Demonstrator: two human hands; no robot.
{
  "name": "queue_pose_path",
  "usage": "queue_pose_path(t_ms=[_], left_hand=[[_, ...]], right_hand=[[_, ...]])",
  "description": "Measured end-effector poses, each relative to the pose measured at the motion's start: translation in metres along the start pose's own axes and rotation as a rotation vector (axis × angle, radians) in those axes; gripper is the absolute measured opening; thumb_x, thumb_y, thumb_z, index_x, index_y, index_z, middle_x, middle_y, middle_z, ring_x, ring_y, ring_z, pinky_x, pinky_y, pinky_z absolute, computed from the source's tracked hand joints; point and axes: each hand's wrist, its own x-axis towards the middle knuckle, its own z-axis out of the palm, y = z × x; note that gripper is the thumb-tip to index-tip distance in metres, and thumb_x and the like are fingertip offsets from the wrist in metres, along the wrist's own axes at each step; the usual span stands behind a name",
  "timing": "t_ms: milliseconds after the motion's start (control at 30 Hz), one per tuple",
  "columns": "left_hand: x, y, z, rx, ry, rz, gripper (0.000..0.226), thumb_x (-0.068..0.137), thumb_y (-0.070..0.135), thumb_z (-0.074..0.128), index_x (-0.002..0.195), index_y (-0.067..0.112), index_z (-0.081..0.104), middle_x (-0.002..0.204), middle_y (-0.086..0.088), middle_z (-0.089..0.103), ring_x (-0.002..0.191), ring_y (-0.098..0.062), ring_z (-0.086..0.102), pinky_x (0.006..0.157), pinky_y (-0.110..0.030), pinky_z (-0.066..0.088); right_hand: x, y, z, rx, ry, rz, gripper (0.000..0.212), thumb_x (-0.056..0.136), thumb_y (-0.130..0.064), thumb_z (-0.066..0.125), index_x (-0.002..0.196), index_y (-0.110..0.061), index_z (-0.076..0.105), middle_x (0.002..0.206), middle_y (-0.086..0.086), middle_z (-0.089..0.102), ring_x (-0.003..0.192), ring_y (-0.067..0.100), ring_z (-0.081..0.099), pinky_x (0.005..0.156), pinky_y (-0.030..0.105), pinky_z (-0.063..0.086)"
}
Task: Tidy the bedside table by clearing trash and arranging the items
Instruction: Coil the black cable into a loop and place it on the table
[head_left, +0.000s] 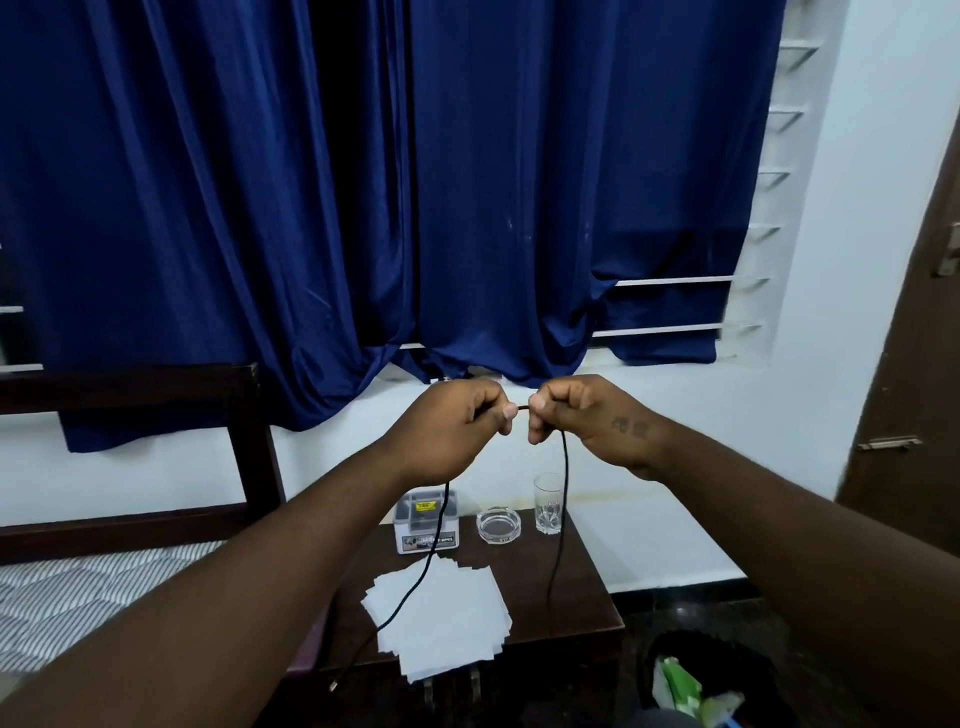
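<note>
Both my hands are raised above the dark wooden bedside table (587, 597) and pinch a thin black cable (563, 499) between them. My left hand (457, 421) grips one part, from which a strand hangs down over a messy stack of white papers (447, 618) to a plug near the table's front edge. My right hand (582, 415) grips the other part, and its strand drops past a clear drinking glass (549, 501). A glass ashtray (498, 526) and a small grey and white box (427, 519) stand at the table's back.
A black trash bin (711, 670) with green and white wrappers stands on the dark floor to the table's right. A bed with a striped sheet (78, 597) and dark headboard lies on the left. Blue curtains (363, 208) hang behind, and a brown door (914, 364) is at the right.
</note>
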Motion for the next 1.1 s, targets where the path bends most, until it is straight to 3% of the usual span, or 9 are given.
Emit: queue_pose_path(t_ms=[133,267,433,600,733,867,1100], left_hand=[[-0.001,-0.002,0.001,0.029,0.006,0.002,0.027,0.102,0.034,0.054,0.081,0.022,0.067,0.057,0.011,0.051,0.052,-0.003,0.047,0.064,-0.043,0.054],[0.002,0.002,0.005,0.014,-0.007,0.024,0.026,0.102,0.031,0.055,0.081,0.021,0.066,0.058,0.024,0.055,0.052,0.0,0.049,0.059,-0.036,0.048],[0.001,0.003,-0.004,0.009,0.004,-0.011,0.03,0.102,0.038,0.053,0.08,0.021,0.066,0.051,0.017,0.05,0.05,-0.005,0.042,0.066,-0.048,0.055],[0.002,0.007,-0.003,0.028,0.004,0.019,0.029,0.103,0.034,0.053,0.081,0.019,0.066,0.056,0.014,0.052,0.052,-0.003,0.047,0.068,-0.049,0.055],[0.004,0.004,-0.003,0.022,0.006,0.015,0.029,0.102,0.036,0.053,0.082,0.02,0.066,0.055,0.019,0.052,0.054,-0.005,0.045,0.069,-0.049,0.056],[0.002,-0.003,-0.009,0.021,0.018,-0.011,0.03,0.103,0.038,0.052,0.081,0.022,0.065,0.052,0.019,0.051,0.05,-0.005,0.042,0.067,-0.05,0.056],[0.005,-0.001,-0.004,0.019,0.014,0.009,0.03,0.102,0.037,0.053,0.081,0.021,0.065,0.054,0.019,0.051,0.052,-0.005,0.043,0.068,-0.051,0.055]], right_hand=[[-0.003,0.001,-0.004,0.005,-0.01,0.023,0.03,0.104,-0.029,0.055,0.087,-0.011,0.071,0.087,0.008,0.077,0.081,0.01,0.071,0.077,0.01,0.05],[0.002,-0.003,0.004,0.008,-0.039,-0.01,0.031,0.105,-0.026,0.054,0.091,-0.005,0.072,0.089,0.006,0.077,0.082,0.009,0.072,0.079,0.014,0.053],[-0.002,-0.002,-0.007,-0.013,0.032,0.0,0.034,0.104,-0.031,0.054,0.087,-0.005,0.069,0.085,0.007,0.076,0.079,0.007,0.07,0.073,0.006,0.047],[0.0,-0.006,-0.002,-0.038,-0.035,0.004,0.03,0.106,-0.025,0.051,0.098,-0.005,0.072,0.093,0.01,0.077,0.084,0.008,0.07,0.079,0.013,0.053],[0.003,-0.008,0.002,-0.061,-0.029,-0.01,0.031,0.107,-0.025,0.05,0.089,-0.008,0.069,0.085,0.004,0.077,0.081,0.003,0.069,0.076,0.012,0.049],[0.0,-0.003,-0.01,-0.066,0.01,0.024,0.031,0.107,-0.027,0.049,0.093,-0.008,0.069,0.09,0.009,0.077,0.084,0.008,0.069,0.087,0.025,0.046],[0.008,-0.007,0.003,-0.056,-0.041,-0.022,0.03,0.106,-0.026,0.051,0.091,-0.007,0.069,0.094,0.014,0.077,0.087,0.012,0.071,0.082,0.015,0.052]])
